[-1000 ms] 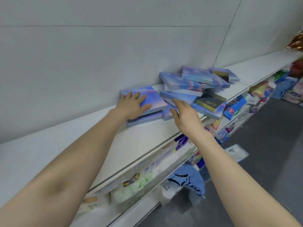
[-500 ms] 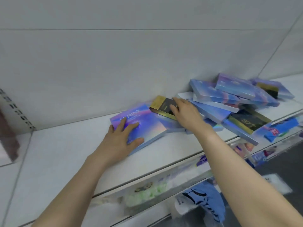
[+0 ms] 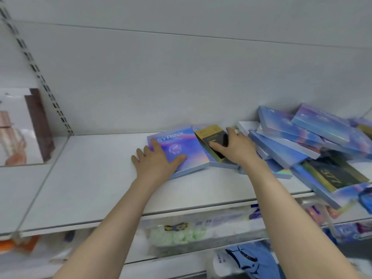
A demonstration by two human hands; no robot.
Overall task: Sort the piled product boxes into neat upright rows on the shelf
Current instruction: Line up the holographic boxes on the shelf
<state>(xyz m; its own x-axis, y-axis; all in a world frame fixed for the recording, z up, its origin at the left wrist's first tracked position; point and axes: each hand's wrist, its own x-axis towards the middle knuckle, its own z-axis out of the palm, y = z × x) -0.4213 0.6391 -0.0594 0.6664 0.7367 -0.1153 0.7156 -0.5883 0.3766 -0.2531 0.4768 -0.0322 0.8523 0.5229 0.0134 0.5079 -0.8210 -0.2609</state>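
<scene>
A flat blue-purple box marked SYRINX (image 3: 181, 146) lies on the white shelf (image 3: 96, 178). My left hand (image 3: 156, 160) rests flat on its near left corner, fingers spread. Beside it a black and gold box (image 3: 211, 140) lies tilted over another blue box, and my right hand (image 3: 234, 144) grips its right end. Further right, several blue-purple boxes form a pile (image 3: 308, 135) leaning against the back wall. One black and gold box marked 377 (image 3: 334, 176) sits at the pile's front, overhanging the shelf edge.
A slotted upright rail (image 3: 40, 77) marks the shelf's left end, with a brown-edged pack (image 3: 38, 123) on the neighbouring shelf. Lower shelves hold plastic-wrapped packs (image 3: 181, 232) and blue packaging (image 3: 253, 260). The shelf left of my hands is bare white surface.
The view swung left. My left hand slid the SYRINX box leftward, away from the pile. My right hand moved from the pile's front onto the black and gold box and took hold of it.
</scene>
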